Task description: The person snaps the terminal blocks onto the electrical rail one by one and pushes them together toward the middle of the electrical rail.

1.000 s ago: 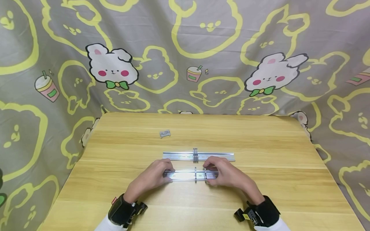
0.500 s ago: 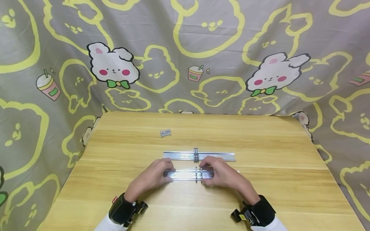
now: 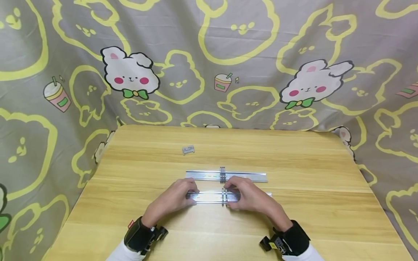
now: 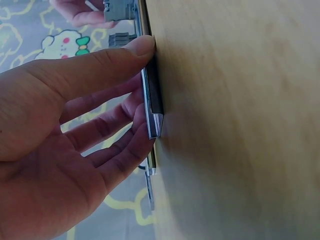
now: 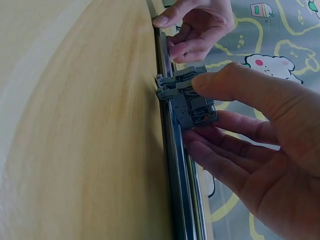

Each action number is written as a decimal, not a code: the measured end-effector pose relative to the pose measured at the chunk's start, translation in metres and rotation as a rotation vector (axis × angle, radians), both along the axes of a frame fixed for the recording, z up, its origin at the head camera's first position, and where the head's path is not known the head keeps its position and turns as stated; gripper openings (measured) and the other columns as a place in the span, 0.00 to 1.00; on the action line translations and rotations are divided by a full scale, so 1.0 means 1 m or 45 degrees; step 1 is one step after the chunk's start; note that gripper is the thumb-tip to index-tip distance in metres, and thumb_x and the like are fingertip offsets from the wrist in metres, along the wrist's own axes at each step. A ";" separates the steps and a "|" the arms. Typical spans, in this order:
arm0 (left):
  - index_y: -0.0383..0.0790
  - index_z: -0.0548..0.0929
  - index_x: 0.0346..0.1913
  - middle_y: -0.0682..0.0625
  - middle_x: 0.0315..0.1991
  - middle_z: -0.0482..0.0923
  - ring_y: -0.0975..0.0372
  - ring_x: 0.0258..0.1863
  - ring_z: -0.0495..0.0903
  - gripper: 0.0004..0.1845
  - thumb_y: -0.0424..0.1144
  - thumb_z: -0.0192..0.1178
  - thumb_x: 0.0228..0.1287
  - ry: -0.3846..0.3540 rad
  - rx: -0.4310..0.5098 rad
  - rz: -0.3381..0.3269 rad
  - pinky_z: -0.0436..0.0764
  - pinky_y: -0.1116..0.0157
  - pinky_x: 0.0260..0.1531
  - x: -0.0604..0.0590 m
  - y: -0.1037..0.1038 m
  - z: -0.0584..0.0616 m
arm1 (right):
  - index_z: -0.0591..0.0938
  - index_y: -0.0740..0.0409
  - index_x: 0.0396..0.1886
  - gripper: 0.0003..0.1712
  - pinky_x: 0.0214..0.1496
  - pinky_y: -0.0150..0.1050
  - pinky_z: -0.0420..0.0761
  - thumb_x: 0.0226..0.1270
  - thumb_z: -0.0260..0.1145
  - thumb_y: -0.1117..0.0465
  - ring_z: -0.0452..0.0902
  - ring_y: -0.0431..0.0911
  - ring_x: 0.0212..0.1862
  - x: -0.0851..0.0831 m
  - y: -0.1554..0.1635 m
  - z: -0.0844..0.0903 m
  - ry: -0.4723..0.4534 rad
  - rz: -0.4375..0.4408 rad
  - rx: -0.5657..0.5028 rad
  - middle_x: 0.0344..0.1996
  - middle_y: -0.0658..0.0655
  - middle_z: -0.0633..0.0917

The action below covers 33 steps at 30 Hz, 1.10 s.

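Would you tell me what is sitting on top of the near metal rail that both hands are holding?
On the near rail sit grey clip-on blocks, pinched by the right hand. The left hand grips the rail's left end. How many blocks there are is unclear, since fingers cover part of them.

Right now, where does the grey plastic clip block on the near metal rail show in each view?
Head: the grey plastic clip block sits mid-length on the near silver metal rail, at the right hand's fingertips.
Left wrist: top edge, beyond the left hand's thumb, a grey block.
Right wrist: centre, pinched against the rail.
Shared landmark: the rail along the wooden table.
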<state>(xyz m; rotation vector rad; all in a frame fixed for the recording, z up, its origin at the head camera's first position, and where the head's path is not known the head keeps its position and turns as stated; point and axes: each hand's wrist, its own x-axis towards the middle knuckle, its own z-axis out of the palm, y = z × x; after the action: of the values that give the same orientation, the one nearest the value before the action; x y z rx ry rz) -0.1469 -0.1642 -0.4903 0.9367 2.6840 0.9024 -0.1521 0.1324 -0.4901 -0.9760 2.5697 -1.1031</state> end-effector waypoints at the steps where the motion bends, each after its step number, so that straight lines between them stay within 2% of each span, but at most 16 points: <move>1: 0.34 0.89 0.43 0.50 0.38 0.82 0.61 0.33 0.78 0.15 0.31 0.79 0.51 -0.003 -0.002 0.003 0.80 0.70 0.33 0.000 0.000 0.000 | 0.83 0.60 0.48 0.26 0.53 0.40 0.85 0.48 0.83 0.65 0.85 0.48 0.49 0.000 0.000 0.000 0.002 0.000 -0.003 0.47 0.53 0.86; 22: 0.32 0.89 0.42 0.49 0.38 0.82 0.62 0.33 0.77 0.14 0.30 0.78 0.51 -0.012 0.004 -0.008 0.80 0.70 0.33 0.000 0.000 0.000 | 0.82 0.59 0.53 0.29 0.56 0.38 0.84 0.50 0.83 0.60 0.84 0.46 0.51 0.001 -0.001 0.002 -0.047 -0.027 0.033 0.50 0.53 0.86; 30: 0.33 0.89 0.43 0.49 0.38 0.82 0.62 0.33 0.77 0.15 0.32 0.78 0.52 -0.036 0.000 -0.006 0.80 0.70 0.33 -0.001 -0.001 -0.001 | 0.82 0.61 0.56 0.32 0.58 0.40 0.83 0.52 0.83 0.59 0.84 0.47 0.54 -0.001 0.003 0.003 -0.039 0.002 0.011 0.52 0.54 0.86; 33: 0.34 0.89 0.43 0.49 0.38 0.82 0.62 0.33 0.77 0.15 0.32 0.78 0.52 -0.037 -0.005 -0.003 0.80 0.70 0.34 -0.001 -0.001 -0.001 | 0.81 0.62 0.58 0.34 0.59 0.41 0.83 0.51 0.83 0.59 0.83 0.48 0.55 -0.001 0.005 0.006 -0.068 0.009 -0.005 0.54 0.55 0.85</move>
<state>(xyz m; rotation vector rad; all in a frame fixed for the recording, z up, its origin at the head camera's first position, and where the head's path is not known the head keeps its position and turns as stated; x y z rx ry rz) -0.1477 -0.1653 -0.4909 0.9187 2.6585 0.9030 -0.1535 0.1378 -0.4842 -0.9426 2.5208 -1.1172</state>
